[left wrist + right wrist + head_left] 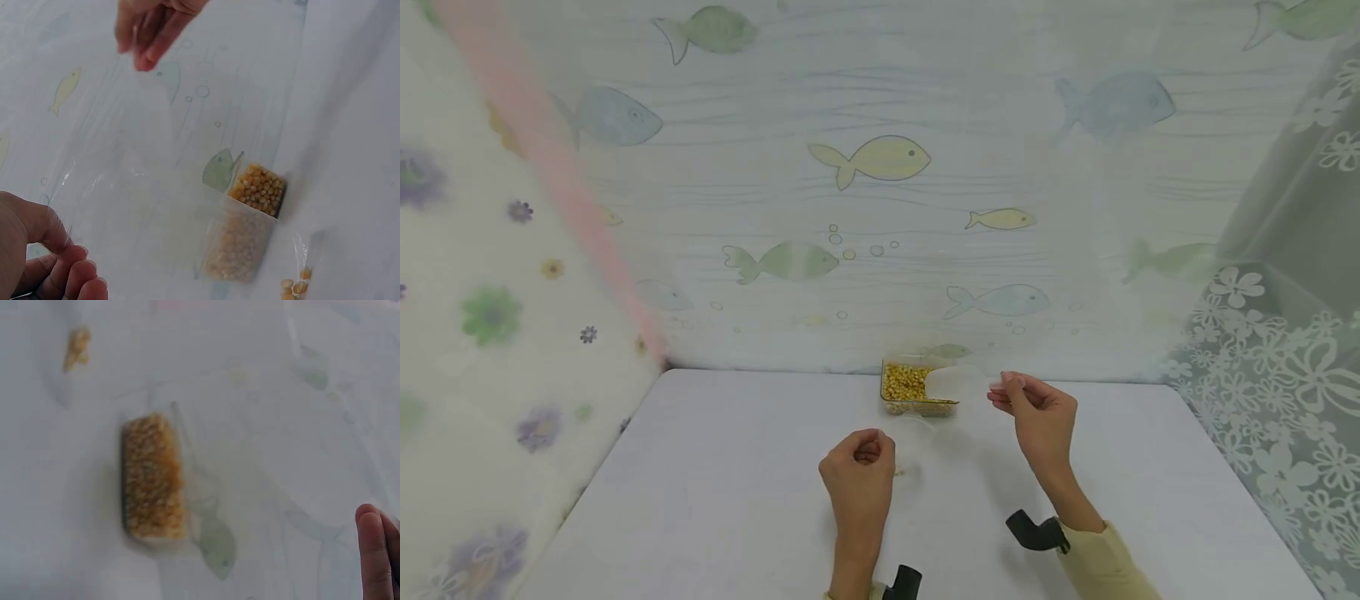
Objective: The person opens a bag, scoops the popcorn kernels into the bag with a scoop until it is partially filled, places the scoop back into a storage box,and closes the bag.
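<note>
A sheet of thin clear plastic film (131, 181) stretches between my two hands, with fine folds near the left fingers. In the head view its whitish part (957, 383) overlaps the right side of a clear rectangular box (925, 409). Yellow corn kernels (904, 382) fill that box. My left hand (859, 462), lower and nearer, pinches one edge of the film between thumb and curled fingers. The right hand (1041, 421), raised to the right of the box, pinches the opposite edge at the fingertips.
Several loose corn kernels (295, 287) lie on the white tabletop (722, 467), in front of the box. Behind the table hangs a pale cloth with fish drawings (891, 158). Flowered cloth (490, 317) is on the left, lace-patterned cloth (1285, 417) on the right.
</note>
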`<state>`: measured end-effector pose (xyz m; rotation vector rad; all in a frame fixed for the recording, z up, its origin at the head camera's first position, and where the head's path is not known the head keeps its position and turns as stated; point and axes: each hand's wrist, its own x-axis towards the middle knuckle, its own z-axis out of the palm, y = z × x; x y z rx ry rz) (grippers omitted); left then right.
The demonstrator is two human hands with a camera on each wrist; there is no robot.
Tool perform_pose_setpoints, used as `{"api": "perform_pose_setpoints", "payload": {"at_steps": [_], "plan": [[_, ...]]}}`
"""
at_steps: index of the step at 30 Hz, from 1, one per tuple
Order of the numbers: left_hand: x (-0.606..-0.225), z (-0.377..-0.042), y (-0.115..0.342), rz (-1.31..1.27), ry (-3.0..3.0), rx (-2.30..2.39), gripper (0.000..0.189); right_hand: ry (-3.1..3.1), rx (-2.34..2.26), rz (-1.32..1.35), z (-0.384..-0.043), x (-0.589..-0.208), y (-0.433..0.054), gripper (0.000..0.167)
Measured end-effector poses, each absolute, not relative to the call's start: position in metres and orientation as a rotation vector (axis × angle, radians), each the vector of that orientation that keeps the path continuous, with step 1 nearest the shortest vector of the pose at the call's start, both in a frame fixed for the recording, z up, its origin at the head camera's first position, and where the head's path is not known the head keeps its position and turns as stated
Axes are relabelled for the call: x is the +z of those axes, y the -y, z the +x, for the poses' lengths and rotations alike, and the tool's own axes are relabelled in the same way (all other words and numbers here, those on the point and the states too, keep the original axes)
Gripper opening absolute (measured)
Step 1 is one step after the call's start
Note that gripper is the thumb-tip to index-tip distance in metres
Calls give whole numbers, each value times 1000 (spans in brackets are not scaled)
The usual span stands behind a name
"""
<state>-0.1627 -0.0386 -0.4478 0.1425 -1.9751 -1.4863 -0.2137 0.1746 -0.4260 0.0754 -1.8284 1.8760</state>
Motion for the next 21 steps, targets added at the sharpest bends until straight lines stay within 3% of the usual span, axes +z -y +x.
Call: {"api": "perform_pose_setpoints", "payload": {"at_steps": [6, 12, 21], "plan": [[-446, -161, 39, 132, 1981, -1516, 9, 1884, 1764, 2, -235, -458, -167, 16], [-449, -162, 40, 104, 1974, -1491, 12, 2006, 1655, 48, -232, -447, -149, 14], [-448, -163, 42, 119, 1967, -1498, 13, 1911, 2045, -192, -263, -476, -151, 26]]}}
